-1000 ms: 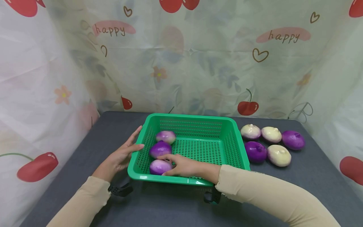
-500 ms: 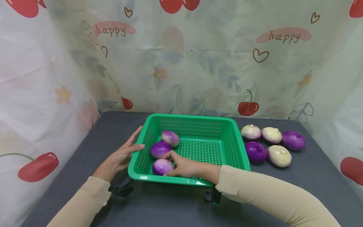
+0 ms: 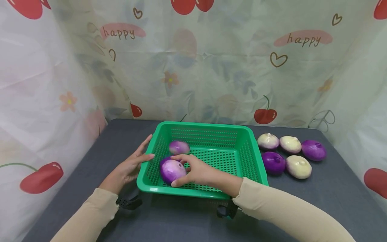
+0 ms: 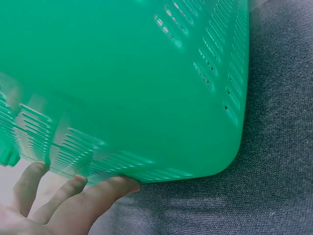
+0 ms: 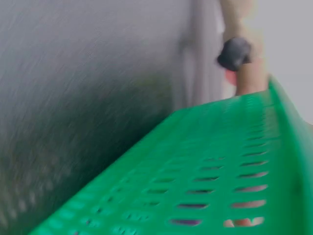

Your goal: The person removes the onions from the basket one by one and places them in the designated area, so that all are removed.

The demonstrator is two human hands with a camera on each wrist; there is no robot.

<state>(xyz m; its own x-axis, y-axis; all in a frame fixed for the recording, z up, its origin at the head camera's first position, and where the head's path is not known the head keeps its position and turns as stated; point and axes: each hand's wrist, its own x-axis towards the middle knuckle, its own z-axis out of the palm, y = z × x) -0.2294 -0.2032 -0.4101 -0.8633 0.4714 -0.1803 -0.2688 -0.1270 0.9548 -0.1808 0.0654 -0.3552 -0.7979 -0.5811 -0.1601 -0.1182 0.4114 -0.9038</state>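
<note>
A green plastic basket (image 3: 208, 125) stands on the dark table. Inside it, my right hand (image 3: 201, 172) pinches a pale-purple onion (image 3: 174, 170) between thumb and fingers. The onion overlaps a darker purple onion (image 3: 162, 169), which is mostly hidden behind it. Another pale-purple onion (image 3: 178, 148) lies farther back by the basket's left wall. My left hand (image 3: 130, 167) touches that wall from outside with fairly straight fingers. In the left wrist view, its fingertips (image 4: 122, 185) rest against the slotted green wall. The right wrist view shows only the basket's outer wall (image 5: 205, 156), partly blurred.
Right of the basket lie several onions: a dark purple onion (image 3: 273, 163) near its wall, white onions (image 3: 298, 167) and a purple onion (image 3: 313, 150) farther right. A patterned curtain (image 3: 205, 67) hangs behind the dark grey table (image 3: 187, 222).
My right hand has raised the front pale-purple onion and shifted it back over the dark one. The rear onion rolled right, then partly back left. My left hand stays put.
</note>
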